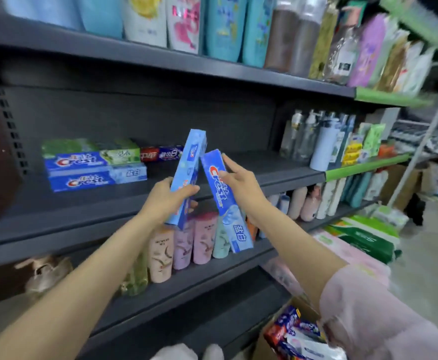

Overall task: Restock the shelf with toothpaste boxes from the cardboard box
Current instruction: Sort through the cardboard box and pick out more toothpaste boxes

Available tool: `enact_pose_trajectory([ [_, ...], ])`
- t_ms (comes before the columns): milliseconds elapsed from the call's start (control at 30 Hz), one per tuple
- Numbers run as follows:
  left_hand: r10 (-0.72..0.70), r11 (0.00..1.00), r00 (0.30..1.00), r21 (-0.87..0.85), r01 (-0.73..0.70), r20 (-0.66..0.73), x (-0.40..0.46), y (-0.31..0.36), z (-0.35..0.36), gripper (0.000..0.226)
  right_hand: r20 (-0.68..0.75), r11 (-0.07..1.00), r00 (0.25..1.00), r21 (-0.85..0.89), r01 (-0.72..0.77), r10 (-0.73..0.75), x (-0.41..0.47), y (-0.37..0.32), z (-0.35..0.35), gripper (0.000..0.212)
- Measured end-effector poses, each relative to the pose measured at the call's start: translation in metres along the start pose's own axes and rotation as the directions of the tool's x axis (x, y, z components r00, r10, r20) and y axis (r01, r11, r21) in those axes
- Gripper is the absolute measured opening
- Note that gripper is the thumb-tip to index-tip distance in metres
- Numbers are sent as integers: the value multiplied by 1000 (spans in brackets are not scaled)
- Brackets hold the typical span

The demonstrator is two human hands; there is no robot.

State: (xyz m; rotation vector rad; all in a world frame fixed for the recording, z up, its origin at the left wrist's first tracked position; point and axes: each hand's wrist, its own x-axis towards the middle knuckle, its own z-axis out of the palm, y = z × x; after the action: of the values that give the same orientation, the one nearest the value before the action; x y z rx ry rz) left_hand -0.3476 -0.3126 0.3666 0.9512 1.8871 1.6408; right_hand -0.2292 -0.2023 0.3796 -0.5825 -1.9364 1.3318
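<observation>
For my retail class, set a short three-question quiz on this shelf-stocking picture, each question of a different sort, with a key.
1. True or false: the left hand grips a light blue toothpaste box held nearly upright.
2. Multiple choice: the dark blue Crest toothpaste box held by the right hand is
A) lying flat on the shelf
B) held tilted in front of the dark grey metal shelf
C) inside the brown cardboard box
3. Fill in: the stack of toothpaste boxes already on the shelf lies to the ____ of both hands.

Key: 1 true; 2 B; 3 left
</observation>
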Motion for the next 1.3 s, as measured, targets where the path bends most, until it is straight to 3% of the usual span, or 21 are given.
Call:
enact_pose_trajectory([
  [167, 27, 993, 969, 122, 3, -245, -6, 0, -67, 21, 226, 923, 962, -315, 221, -154, 18, -26, 49, 48],
  [300, 58, 957, 952, 288, 33, -301, -5, -4, -126, 27, 315, 822, 932, -473, 316, -177, 31, -40, 92, 46],
  [367, 97, 914, 938, 402, 49, -333, -2, -4, -151, 39, 366, 722, 917, -592, 360, -157, 42, -46, 116, 39],
  [467, 160, 836, 911, 543, 80, -380, 9, -7, -189, 45, 463, 546, 879, -710, 444, -113, 58, -52, 149, 43],
  [567, 165, 755, 908, 641, 135, -385, 26, -8, -218, 48, 524, 385, 843, -758, 527, -122, 74, -53, 173, 48],
  [667, 146, 638, 922, 746, 189, -359, 45, 1, -230, 45, 560, 304, 820, -765, 568, -122, 88, -51, 190, 55],
  [867, 155, 483, 957, 864, 142, -244, 83, 9, -236, 44, 564, 300, 825, -794, 528, 40, 104, -59, 211, 47],
  [1067, 120, 415, 990, 910, 19, -76, 105, 1, -222, 45, 566, 259, 819, -808, 529, 92, 108, -58, 207, 48],
  [1300, 160, 500, 984, 866, -8, -84, 111, -8, -224, 45, 552, 275, 825, -818, 505, 124, 111, -40, 200, 47],
])
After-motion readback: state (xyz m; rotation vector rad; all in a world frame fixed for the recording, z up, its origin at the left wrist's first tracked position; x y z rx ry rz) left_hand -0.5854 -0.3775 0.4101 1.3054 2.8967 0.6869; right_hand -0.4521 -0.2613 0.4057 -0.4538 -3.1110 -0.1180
